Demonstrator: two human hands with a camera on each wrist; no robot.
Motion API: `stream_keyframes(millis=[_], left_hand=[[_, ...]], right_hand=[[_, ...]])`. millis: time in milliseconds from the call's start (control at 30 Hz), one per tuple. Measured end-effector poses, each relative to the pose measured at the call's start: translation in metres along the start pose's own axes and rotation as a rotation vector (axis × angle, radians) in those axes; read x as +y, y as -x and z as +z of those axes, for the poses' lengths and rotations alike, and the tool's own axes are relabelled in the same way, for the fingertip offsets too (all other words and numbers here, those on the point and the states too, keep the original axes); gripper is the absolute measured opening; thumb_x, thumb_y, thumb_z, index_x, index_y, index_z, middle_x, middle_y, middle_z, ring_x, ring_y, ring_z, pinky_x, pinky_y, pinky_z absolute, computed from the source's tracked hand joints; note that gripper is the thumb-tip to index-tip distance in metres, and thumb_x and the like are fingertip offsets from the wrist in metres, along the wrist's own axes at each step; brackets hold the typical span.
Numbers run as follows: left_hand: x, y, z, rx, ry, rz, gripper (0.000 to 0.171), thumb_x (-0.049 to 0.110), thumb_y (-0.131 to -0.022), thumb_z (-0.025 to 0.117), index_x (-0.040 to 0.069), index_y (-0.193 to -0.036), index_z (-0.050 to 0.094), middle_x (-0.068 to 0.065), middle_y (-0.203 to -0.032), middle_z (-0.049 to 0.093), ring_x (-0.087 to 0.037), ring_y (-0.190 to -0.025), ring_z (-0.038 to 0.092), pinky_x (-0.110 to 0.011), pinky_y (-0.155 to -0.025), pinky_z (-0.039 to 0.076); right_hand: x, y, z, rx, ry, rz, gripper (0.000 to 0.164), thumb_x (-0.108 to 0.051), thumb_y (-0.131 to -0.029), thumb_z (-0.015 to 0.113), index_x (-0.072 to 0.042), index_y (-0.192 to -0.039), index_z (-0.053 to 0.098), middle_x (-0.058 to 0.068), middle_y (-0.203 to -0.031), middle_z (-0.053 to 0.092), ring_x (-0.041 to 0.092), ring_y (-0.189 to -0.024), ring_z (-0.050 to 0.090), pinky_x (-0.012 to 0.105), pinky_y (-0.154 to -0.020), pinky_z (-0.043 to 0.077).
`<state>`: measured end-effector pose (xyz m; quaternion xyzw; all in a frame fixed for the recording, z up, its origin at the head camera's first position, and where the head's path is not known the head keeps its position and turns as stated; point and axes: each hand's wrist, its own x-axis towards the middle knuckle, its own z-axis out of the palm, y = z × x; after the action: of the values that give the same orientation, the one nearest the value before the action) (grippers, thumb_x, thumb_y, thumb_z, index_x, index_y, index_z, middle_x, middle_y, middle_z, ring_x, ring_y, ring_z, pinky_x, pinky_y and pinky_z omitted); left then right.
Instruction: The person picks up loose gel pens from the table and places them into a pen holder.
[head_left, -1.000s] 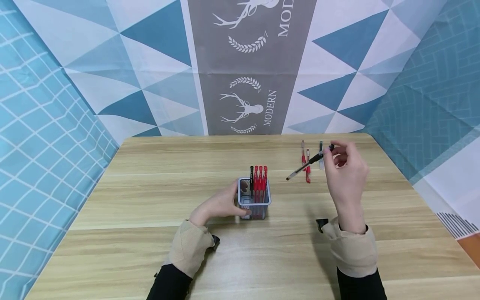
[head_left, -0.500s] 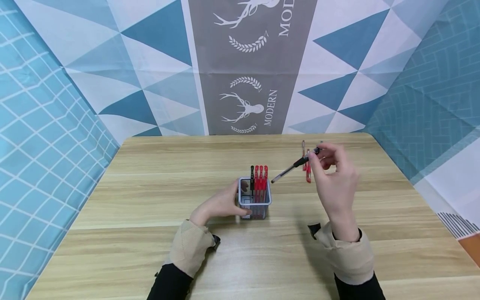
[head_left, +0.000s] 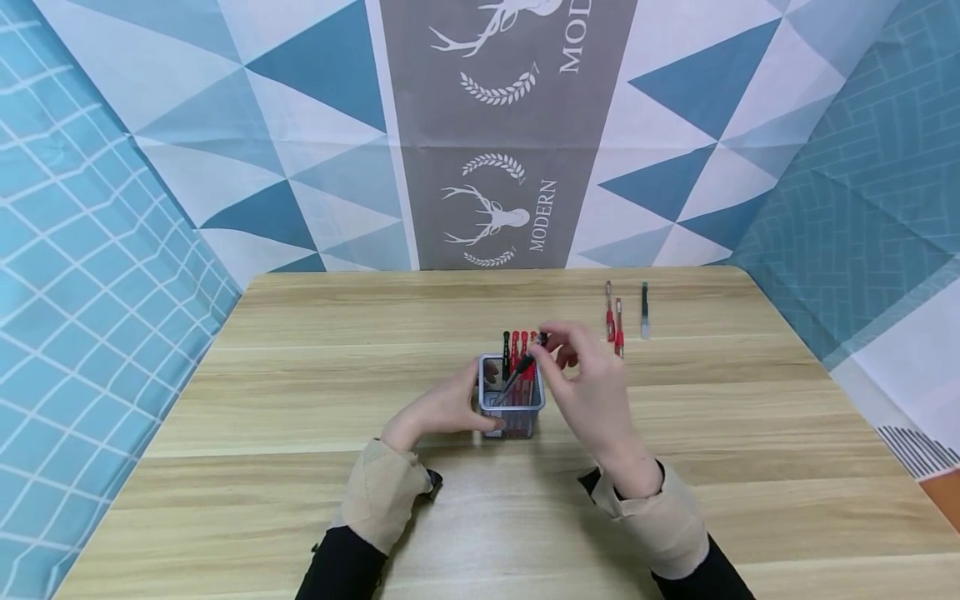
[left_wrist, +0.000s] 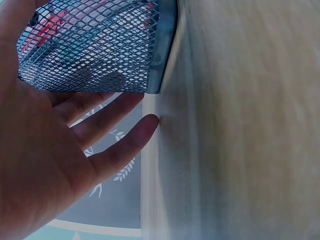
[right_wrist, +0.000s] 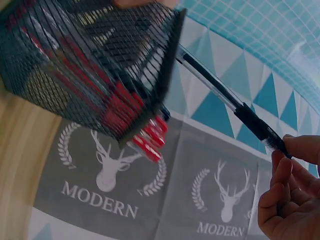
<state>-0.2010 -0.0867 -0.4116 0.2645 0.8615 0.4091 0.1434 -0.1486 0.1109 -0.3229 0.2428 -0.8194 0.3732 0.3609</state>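
A grey metal-mesh pen holder [head_left: 519, 423] stands on the table, with a black pen [head_left: 506, 350] and several red pens [head_left: 515, 350] upright in it. My left hand [head_left: 441, 408] holds it from the left, thumb at the front and fingers round the back; the left wrist view shows these fingers [left_wrist: 110, 120] along the mesh. Between thumb and fingertips my right hand [head_left: 594, 400] pinches another black pen [right_wrist: 252, 122] by its upper end. This pen tilts down leftward, its lower end over the holder's opening in the head view, next to the holder's rim in the right wrist view.
Two red pens [head_left: 610, 321] and a dark pen with a pale end [head_left: 645, 310] lie at the back right of the wooden table [head_left: 300, 367]. A patterned cloth [head_left: 480, 125] hangs behind the table's far edge.
My right hand has carried the black pen leftward from above the loose pens to the pen holder's opening. The left hand and the holder have stayed in place.
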Motion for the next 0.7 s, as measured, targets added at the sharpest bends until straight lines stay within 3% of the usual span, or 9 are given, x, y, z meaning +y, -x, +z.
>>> stream_keyframes(millis=[333,700], left_hand=[[-0.003,0.000,0.001,-0.011,0.027,0.017,0.078,0.022,-0.065,0.079,0.016,-0.129,0.035,0.002,-0.112,0.057,-0.010,-0.098,0.055,-0.030,-0.089,0.043],[-0.003,0.000,0.001,-0.020,0.017,0.036,0.088,0.023,-0.066,0.077,0.014,-0.138,0.027,0.000,-0.119,0.053,-0.009,-0.099,0.055,-0.027,-0.089,0.044]], right_hand=[[0.001,0.007,0.022,-0.141,0.007,0.006,0.025,-0.007,-0.078,0.069,-0.004,-0.102,0.061,0.003,-0.079,0.061,0.007,-0.063,0.052,0.020,-0.050,0.044],[0.005,0.018,0.043,-0.263,0.060,0.012,0.021,-0.011,-0.082,0.065,-0.009,-0.103,0.062,0.001,-0.088,0.062,0.010,-0.074,0.057,0.023,-0.064,0.050]])
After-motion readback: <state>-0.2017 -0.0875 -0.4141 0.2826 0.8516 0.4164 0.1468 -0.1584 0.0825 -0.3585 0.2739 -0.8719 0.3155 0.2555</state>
